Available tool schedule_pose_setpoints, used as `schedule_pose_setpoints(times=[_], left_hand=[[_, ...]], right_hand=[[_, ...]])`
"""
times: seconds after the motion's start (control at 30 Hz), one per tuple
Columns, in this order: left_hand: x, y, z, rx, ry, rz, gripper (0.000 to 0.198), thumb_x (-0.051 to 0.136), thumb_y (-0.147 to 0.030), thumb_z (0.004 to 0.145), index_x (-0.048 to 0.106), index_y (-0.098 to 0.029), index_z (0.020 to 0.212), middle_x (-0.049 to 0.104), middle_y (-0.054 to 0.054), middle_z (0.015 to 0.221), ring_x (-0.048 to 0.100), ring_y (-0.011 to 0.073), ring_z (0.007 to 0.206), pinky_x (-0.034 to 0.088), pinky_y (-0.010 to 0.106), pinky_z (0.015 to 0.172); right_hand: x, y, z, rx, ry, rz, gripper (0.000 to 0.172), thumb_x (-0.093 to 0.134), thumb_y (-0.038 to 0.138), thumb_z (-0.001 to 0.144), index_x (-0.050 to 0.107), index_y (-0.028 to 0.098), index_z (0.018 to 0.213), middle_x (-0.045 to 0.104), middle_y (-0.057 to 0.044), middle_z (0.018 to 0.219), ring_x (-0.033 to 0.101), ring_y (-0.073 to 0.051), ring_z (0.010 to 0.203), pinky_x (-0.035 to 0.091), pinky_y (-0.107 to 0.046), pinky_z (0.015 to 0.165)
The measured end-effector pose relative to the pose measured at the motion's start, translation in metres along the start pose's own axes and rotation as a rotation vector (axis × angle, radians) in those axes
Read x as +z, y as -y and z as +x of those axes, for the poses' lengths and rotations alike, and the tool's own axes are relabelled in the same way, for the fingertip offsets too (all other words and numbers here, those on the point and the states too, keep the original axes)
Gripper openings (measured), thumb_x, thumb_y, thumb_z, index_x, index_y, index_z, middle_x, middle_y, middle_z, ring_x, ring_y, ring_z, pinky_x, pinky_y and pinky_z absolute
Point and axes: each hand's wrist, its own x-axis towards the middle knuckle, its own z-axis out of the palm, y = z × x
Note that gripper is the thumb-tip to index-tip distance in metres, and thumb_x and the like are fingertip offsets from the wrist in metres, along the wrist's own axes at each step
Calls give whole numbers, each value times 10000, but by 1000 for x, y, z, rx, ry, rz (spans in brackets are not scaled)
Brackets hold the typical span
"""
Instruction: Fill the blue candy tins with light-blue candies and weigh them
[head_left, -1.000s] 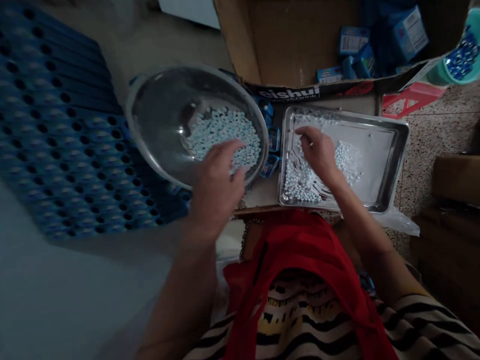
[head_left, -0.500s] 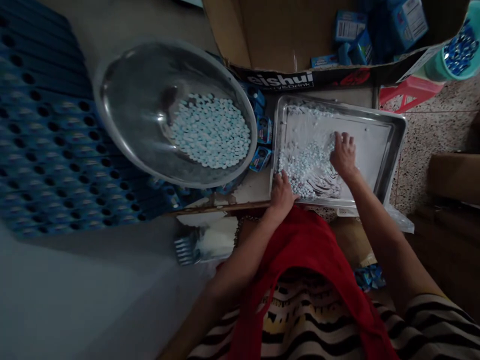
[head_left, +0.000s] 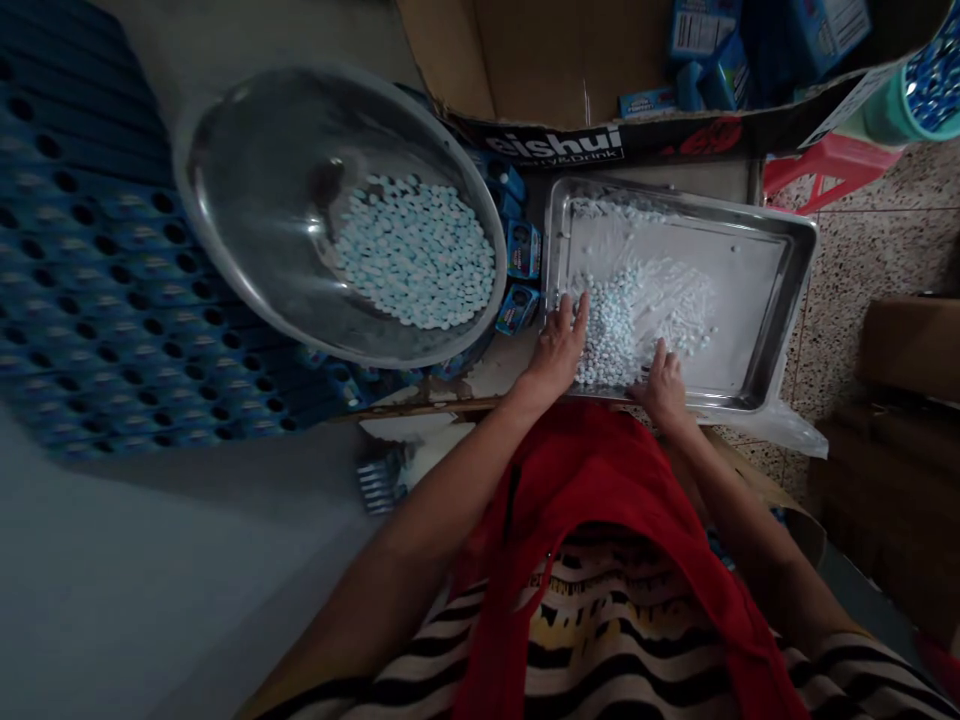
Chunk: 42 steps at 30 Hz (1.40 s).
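Both our left hand [head_left: 559, 348] and right hand [head_left: 664, 388], fingers loosely apart, flank the pale pellets [head_left: 609, 330] in our metal tray [head_left: 739, 310], hemmed in by small blue boxes [head_left: 523, 248] and a metal bowl [head_left: 255, 190] leftward, an open carton [head_left: 540, 65] behind.

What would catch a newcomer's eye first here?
Probably the large, round, silver metal bowl of pale blue pellets, left of centre. Right of it, the left hand and right hand are at small whitish pellets in a rectangular silver metal tray. Rows of blue packs cover the upper left.
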Motion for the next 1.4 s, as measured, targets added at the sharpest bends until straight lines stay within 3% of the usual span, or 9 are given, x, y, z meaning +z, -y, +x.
schedule_pose_setpoints(times=[0.17, 0.3, 0.5, 0.67, 0.93, 1.03, 1.2, 1.3, 1.4], left_hand=[[-6, -5, 33, -12, 111, 120, 1273, 875, -76, 744, 146, -206, 1779, 290, 354, 1740, 503, 564, 1463, 587, 598, 1051], [-8, -9, 53, 77, 132, 140, 1394, 944, -48, 624, 164, -210, 1768, 402, 308, 1667, 555, 519, 1389, 600, 546, 1030], [-14, -1, 55, 311, 266, 2, 763, 629, 49, 819, 554, -169, 1546, 564, 215, 1501, 638, 373, 1342, 563, 468, 1095], [-6, 14, 42, 303, 304, -220, 599, 560, 47, 777, 694, -130, 1333, 681, 165, 1355, 668, 296, 1319, 548, 401, 1133], [-5, -11, 34, 185, 242, -425, 413, 614, -6, 796, 764, -172, 1144, 798, 101, 1240, 732, 269, 1235, 557, 385, 1124], [-40, -31, 19, 215, 186, -420, 414, 597, 17, 814, 762, -177, 1140, 802, 92, 1234, 734, 256, 1232, 557, 362, 1119], [-156, -37, -39, 101, -77, -318, 392, 569, -22, 861, 775, -229, 1122, 801, 38, 1176, 744, 225, 1122, 571, 316, 1030], [-211, -8, -65, -84, -236, -273, 319, 601, -87, 869, 784, -203, 1103, 803, 19, 1121, 721, 187, 974, 569, 288, 974], [-229, 45, -63, -241, -296, -176, 311, 603, -154, 898, 765, -136, 1163, 789, 8, 1004, 664, 142, 839, 578, 288, 945]], right_hand=[[27, 39, -1, 127, 9, 59, 1234, 876, 296, 812, 99, 50, 1739, 527, -332, 1499, 705, -395, 1203, 603, -457, 972], [35, 64, 5, 153, 24, 129, 1134, 803, 219, 812, 150, 85, 1729, 474, -338, 1565, 740, -373, 1122, 621, -457, 912], [44, 75, 21, 119, -65, 353, 928, 641, 129, 791, 285, 126, 1647, 516, -271, 1513, 687, -353, 1209, 593, -506, 1018], [53, 77, 29, 16, -171, 607, 654, 653, 203, 774, 451, 158, 1394, 561, -185, 1404, 543, -320, 1361, 475, -486, 1190], [34, 61, 25, 21, -80, 993, 409, 612, 239, 684, 430, 251, 1050, 495, 22, 980, 519, -193, 950, 478, -315, 900], [0, 67, 9, -44, -119, 974, 349, 585, 232, 722, 421, 257, 1029, 464, 29, 945, 484, -177, 870, 457, -313, 841], [-63, 136, -15, -391, -196, 975, 324, 569, 204, 824, 450, 249, 1122, 536, -16, 1053, 541, -198, 950, 496, -338, 884], [-71, 210, -3, -590, -143, 970, 345, 618, 199, 858, 476, 233, 1170, 568, -52, 1163, 569, -218, 1065, 525, -360, 954], [-56, 282, 26, -637, 37, 817, 351, 674, 173, 881, 521, 213, 1194, 596, -79, 1249, 573, -241, 1172, 544, -383, 1014]])
